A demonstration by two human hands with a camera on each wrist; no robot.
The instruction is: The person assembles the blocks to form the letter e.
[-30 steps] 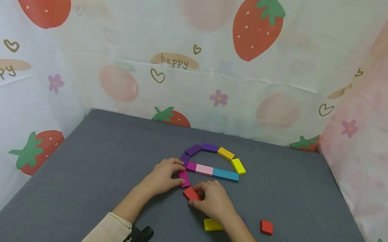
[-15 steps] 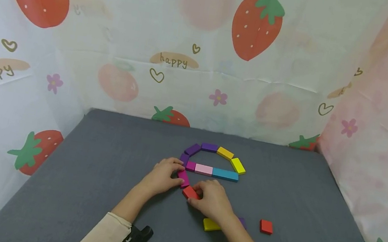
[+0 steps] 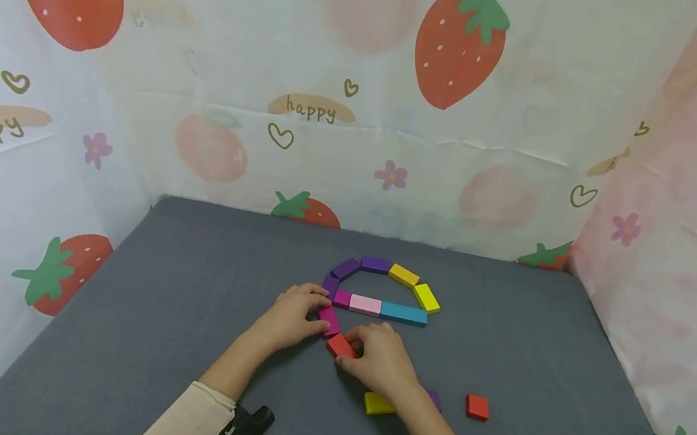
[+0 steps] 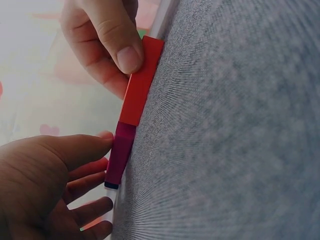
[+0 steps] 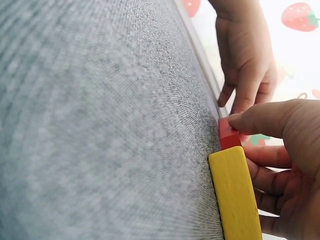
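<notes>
On the grey cloth, a magenta block [image 3: 329, 320] lies end to end with a red block [image 3: 341, 347]. My left hand [image 3: 292, 319] pinches the magenta block, its thumb at the near end and its fingertips by the far end. With thumb and fingers, my right hand [image 3: 384, 358] holds the red block from the right; in the left wrist view that thumb presses the side of the red block [image 4: 141, 85]. Beyond them is a curve of purple blocks [image 3: 346, 268] and yellow blocks [image 3: 427, 298], with a straight row of magenta, pink [image 3: 366, 305] and blue blocks [image 3: 404, 314] beneath it.
A loose yellow block [image 3: 379, 404] and a purple block [image 3: 433, 399] lie partly hidden under my right forearm. Farther right sits a red square block [image 3: 478, 407]. Strawberry-print cloth [image 3: 365, 101] walls the grey table [image 3: 217, 251] at the back and sides.
My right hand and the red block have shifted very slightly left, close against the magenta block. The left hand stays in place.
</notes>
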